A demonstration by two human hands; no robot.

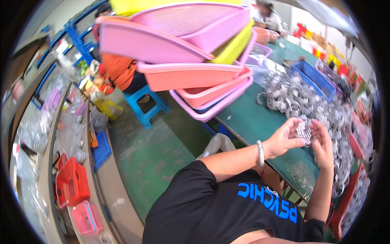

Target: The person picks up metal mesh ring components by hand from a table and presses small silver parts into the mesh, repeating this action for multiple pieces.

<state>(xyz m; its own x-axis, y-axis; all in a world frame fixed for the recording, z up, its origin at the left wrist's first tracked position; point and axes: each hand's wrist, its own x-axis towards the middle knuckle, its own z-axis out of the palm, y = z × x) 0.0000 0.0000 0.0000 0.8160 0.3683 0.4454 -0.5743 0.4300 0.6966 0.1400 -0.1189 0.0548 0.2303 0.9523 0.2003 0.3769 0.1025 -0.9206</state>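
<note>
Over the edge of the green table [243,118], my two hands are close together around a small bundle of shiny silver metal pieces [303,131]; its exact kind is too small to make out. My left hand [283,139], with a pale bangle on its wrist, pinches the bundle between thumb and fingers. From the other side, my right hand [323,144] curls its fingers against it. Right behind the hands spreads a large heap of silver ring-shaped metal pieces [284,91], some linked or overlapping.
A tall, tilted stack of pink and yellow plastic baskets [191,75] stands at the table's left end. A blue tray [310,79] lies in the heap. A blue stool [144,106], a seated person in orange [118,71] and shelves with a red basket [73,183] are at left.
</note>
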